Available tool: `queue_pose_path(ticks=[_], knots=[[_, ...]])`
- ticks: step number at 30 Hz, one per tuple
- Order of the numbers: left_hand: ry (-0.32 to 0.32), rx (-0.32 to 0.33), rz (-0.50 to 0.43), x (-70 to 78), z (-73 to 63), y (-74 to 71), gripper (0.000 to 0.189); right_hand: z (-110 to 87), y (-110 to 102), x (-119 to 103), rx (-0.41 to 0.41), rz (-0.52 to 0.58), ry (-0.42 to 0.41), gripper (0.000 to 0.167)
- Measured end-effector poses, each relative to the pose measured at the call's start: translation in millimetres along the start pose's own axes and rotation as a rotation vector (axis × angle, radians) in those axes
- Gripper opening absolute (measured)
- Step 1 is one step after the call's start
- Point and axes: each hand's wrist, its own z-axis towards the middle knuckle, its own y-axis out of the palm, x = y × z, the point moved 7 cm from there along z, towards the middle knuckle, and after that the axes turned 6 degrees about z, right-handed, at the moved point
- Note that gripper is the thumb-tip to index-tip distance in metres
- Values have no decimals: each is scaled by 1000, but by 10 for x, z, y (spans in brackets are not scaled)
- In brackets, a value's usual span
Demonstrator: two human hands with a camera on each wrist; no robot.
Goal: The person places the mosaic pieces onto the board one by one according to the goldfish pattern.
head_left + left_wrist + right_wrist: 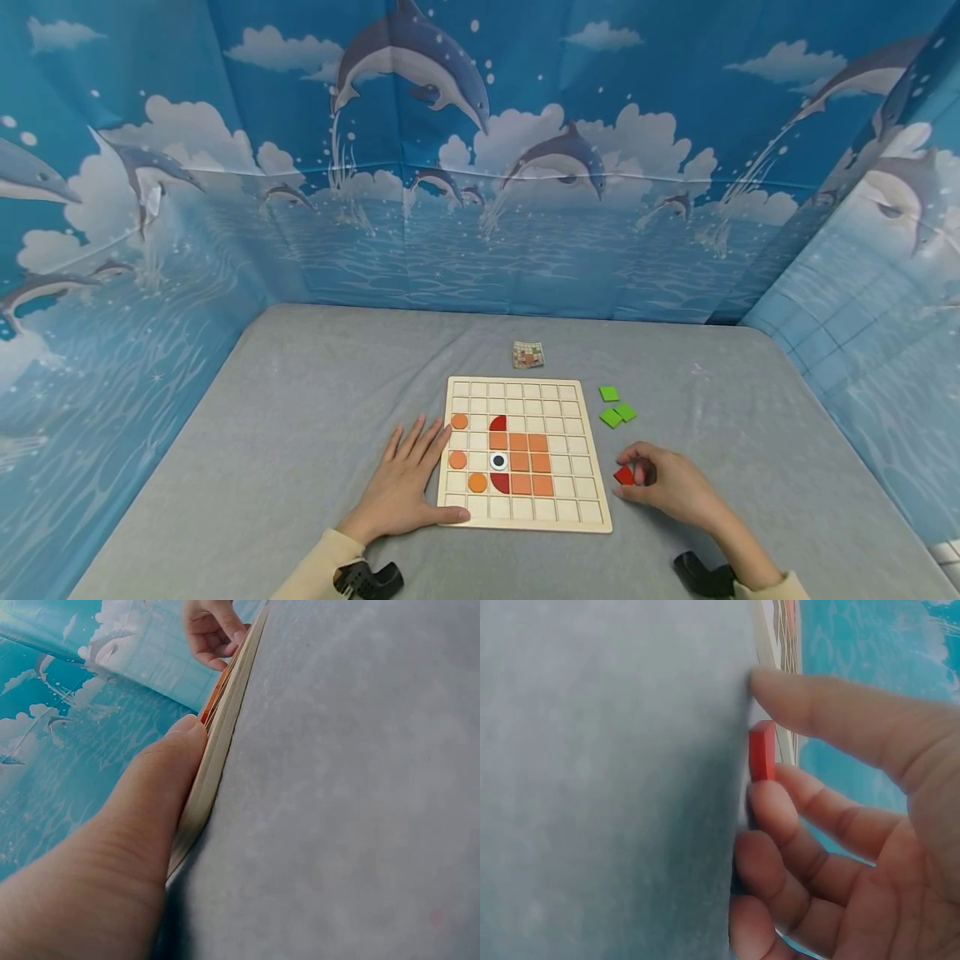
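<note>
A wooden grid board point(531, 518) lies flat on the grey cloth. My left hand point(403, 483) rests along its left side with fingers spread; the thumb point(161, 769) lies on the near edge. Set in the board are several orange squares point(519, 462), two dark red quarter-rounds point(500, 483), a white disc with a black ring point(498, 461), and orange discs point(477, 482) on the left. My right hand point(671, 487) is at a red piece point(624, 475) lying right of the board. In the right wrist view, its fingertips are against the red piece point(762, 750), with the thumb apart from it.
Green squares point(611, 417) lie on the cloth beyond my right hand. A small picture card point(528, 355) sits behind the board. A blue dolphin-print curtain point(465, 250) hangs around the grey table point(337, 367) at the back and sides.
</note>
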Motion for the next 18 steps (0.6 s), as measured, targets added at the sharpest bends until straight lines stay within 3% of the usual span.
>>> queue_pose_path(ticks=[10,18], knots=[[-2,-7,2,-4,-4,5,116,-17,6,15,-30,18,10,32],[2,-1,16,-7,-3,8,117,-17,-3,47,-125,92,-31,29]])
